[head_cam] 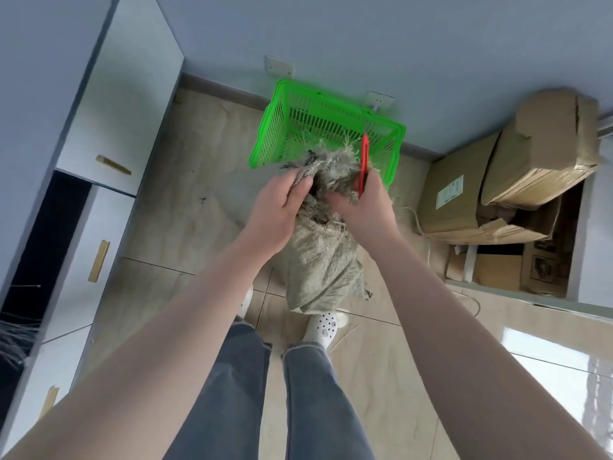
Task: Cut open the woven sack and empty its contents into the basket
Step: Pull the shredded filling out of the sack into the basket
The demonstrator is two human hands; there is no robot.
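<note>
A grey-green woven sack (pixel 323 263) stands on the tiled floor in front of my feet, its top frayed into loose fibres. My left hand (pixel 282 207) pinches the left side of the sack's torn mouth. My right hand (pixel 365 204) grips a red utility knife (pixel 364 161) that points up and away, while its fingers also touch the frayed right side of the mouth. Just beyond the sack a bright green plastic basket (pixel 265 141) sits by the wall; the frayed fibres overlap its near rim. What is in the sack is hidden.
White cabinets (pixel 109 127) with wooden handles line the left side. Cardboard boxes (pixel 517 174) are stacked at the right against the wall, with a cord on the floor beside them. My legs and white shoes (pixel 323 327) stand just behind the sack.
</note>
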